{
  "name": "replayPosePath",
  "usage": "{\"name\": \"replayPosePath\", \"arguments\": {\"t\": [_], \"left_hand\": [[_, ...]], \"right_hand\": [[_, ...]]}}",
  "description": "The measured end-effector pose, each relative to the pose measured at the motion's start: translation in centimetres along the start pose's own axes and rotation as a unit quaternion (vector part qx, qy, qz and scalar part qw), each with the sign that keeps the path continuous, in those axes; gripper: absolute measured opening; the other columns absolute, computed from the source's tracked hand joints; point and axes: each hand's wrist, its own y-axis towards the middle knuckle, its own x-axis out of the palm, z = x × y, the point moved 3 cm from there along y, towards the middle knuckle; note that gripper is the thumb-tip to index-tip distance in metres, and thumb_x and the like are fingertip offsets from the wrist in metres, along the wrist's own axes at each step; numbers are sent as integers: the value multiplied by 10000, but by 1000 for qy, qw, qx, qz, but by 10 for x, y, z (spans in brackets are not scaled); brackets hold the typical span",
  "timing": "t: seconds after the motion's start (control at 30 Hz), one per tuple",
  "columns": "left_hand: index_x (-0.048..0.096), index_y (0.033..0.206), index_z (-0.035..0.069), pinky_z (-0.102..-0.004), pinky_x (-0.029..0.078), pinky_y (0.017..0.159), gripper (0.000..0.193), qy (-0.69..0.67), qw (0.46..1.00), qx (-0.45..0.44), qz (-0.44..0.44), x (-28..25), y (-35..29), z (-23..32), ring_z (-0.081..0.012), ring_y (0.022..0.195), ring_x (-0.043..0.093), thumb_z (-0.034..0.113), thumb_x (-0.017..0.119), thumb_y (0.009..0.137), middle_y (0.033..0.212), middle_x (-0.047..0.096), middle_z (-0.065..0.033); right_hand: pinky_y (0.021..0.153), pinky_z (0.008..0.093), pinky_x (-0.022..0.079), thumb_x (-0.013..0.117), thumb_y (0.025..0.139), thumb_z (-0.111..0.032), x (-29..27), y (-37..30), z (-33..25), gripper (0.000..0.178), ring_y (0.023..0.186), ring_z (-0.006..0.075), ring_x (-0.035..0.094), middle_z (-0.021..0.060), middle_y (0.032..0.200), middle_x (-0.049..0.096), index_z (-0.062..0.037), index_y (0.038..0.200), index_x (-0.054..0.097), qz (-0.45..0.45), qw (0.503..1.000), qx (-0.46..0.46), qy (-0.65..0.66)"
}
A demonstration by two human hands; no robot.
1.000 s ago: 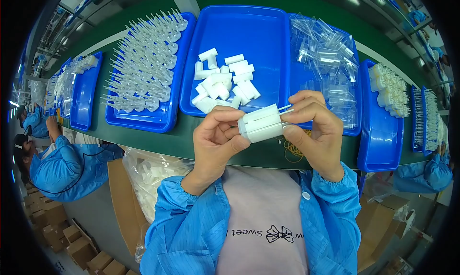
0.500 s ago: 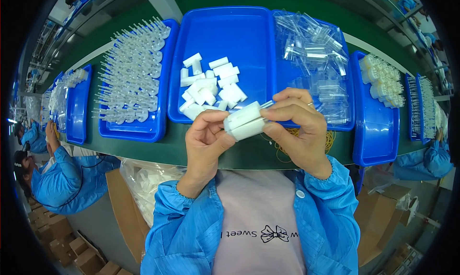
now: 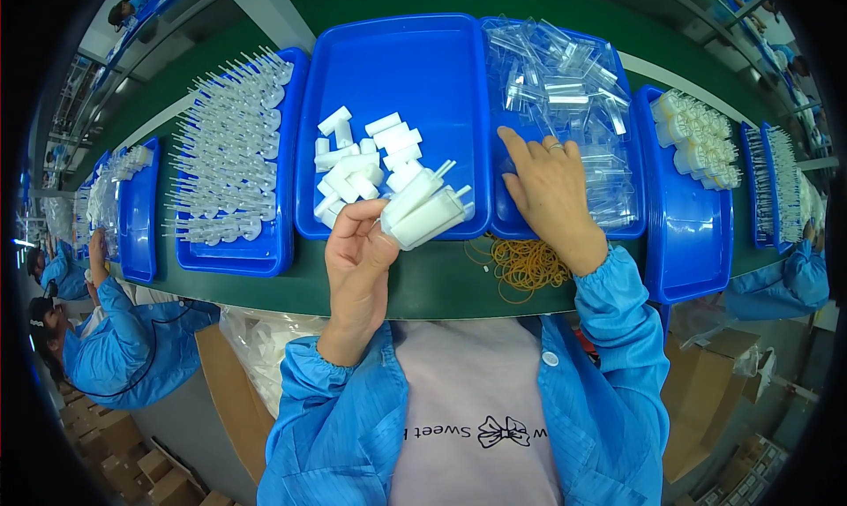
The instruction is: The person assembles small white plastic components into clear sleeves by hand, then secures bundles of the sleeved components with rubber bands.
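My left hand (image 3: 357, 263) is closed around the base of a white assembly (image 3: 425, 215), with white blocks set side by side and thin clear rods sticking out at its far end. The assembly is tilted up to the right, held above the near edge of the middle blue tray (image 3: 401, 56). White foam-like blocks (image 3: 357, 166) lie loose in that tray. To the right, my right hand (image 3: 554, 193) holds nothing. Its fingers are apart, over the left side of a blue tray of clear plastic strips (image 3: 565, 91), with the index finger stretched forward.
A blue tray at left holds rows of white pronged pieces (image 3: 229, 144). Tan rubber bands (image 3: 529, 268) lie near the table's front edge. Stacked blue trays (image 3: 693, 241) at right carry banded white assemblies (image 3: 693, 140). A co-worker in a blue coat (image 3: 132, 347) sits at left.
My right hand has let go of the assembly and moved up and right to the tray of clear strips. My left hand keeps the assembly, now turned more upward.
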Motion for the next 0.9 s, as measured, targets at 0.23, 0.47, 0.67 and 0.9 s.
{"name": "replayPosePath", "arguments": {"t": [0.23, 0.47, 0.67, 0.9], "left_hand": [[421, 1280, -9, -322, 513, 887, 578, 138, 978, 137, -83, 20, -9, -1, -204, 1099, 531, -100, 636, 751, 1170, 498, -123], [524, 1207, -21, -292, 504, 878, 522, 217, 958, 163, -90, 42, -15, -5, -197, 1094, 511, -80, 672, 711, 1165, 420, -117], [584, 1184, -6, -252, 448, 813, 500, 298, 938, 149, -99, 59, -14, -9, -168, 973, 491, -9, 709, 700, 1101, 437, -99], [617, 1147, 1, -290, 430, 833, 477, 348, 913, 176, -118, 79, -11, -13, -193, 942, 494, 5, 716, 681, 1062, 458, -103]], "right_hand": [[702, 281, 508, 650, 826, -74, -31, -9, 14, 289, 735, 146, 616, 104, 942, 605, -7, 1089, 553, 89, 769, 166, 611], [784, 247, 497, 604, 861, -30, -62, -19, 5, 232, 885, 127, 591, 109, 981, 595, -6, 1068, 504, 84, 622, 175, 758], [769, 238, 490, 617, 860, -46, -60, -29, 13, 196, 860, 120, 596, 98, 935, 607, -1, 1027, 525, 69, 625, 184, 755], [753, 247, 481, 610, 861, -80, -63, -34, 38, 161, 810, 116, 593, 90, 910, 617, -17, 989, 534, 100, 638, 190, 739]]}}
